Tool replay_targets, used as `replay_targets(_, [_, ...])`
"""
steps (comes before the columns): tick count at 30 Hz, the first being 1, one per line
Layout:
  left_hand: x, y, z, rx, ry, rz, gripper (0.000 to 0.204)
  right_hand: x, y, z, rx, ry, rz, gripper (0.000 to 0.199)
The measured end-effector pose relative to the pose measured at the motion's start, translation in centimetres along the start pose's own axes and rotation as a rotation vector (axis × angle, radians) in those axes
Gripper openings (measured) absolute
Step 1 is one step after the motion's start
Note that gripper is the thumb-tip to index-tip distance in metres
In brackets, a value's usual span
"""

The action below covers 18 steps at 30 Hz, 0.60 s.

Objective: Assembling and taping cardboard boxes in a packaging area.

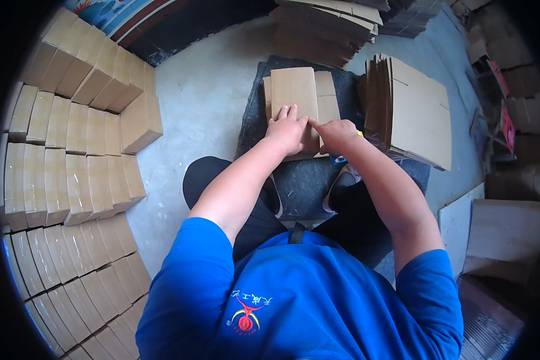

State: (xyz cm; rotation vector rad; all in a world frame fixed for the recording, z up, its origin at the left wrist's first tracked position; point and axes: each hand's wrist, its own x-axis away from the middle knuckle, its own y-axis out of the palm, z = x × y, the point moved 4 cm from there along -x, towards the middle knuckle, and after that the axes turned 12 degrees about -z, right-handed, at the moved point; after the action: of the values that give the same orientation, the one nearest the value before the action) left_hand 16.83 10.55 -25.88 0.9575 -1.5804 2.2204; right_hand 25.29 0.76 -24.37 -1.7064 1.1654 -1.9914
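grey concrete floor carries a dark mat [306, 180] — on it lies a flat brown cardboard box blank [294, 90]. left hand [287, 129] presses it down, fingers together and flat, apparently to pin the fold. right hand [337, 133] extends its index finger along the flap edge. finished taped cartons [72, 156] stand left, unfolded blanks [417, 111] right.

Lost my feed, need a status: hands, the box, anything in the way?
Left hand and right hand both pressing flat on the brown cardboard box. Box on dark mat. Upright flat cardboard stack close right, apart.
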Motion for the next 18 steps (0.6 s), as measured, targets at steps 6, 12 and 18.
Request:
replay_targets(6, [-0.1,-0.1,0.3,-0.004,-0.003,0.079,0.085,0.9,-3.9,2.7,0.023,0.069,0.023,0.039])
replay_targets(12, [-0.5,-0.8,1.0,-0.011,-0.058,-0.015,0.089,-2.0,-7.6,7.4,-0.055,0.164,0.129,0.044])
replay_targets(18, [0.3,0.1,1.2,0.002,0.007,0.043,0.097,-8.8,-9.6,9.4,-0.230,0.078,0.190,0.072])
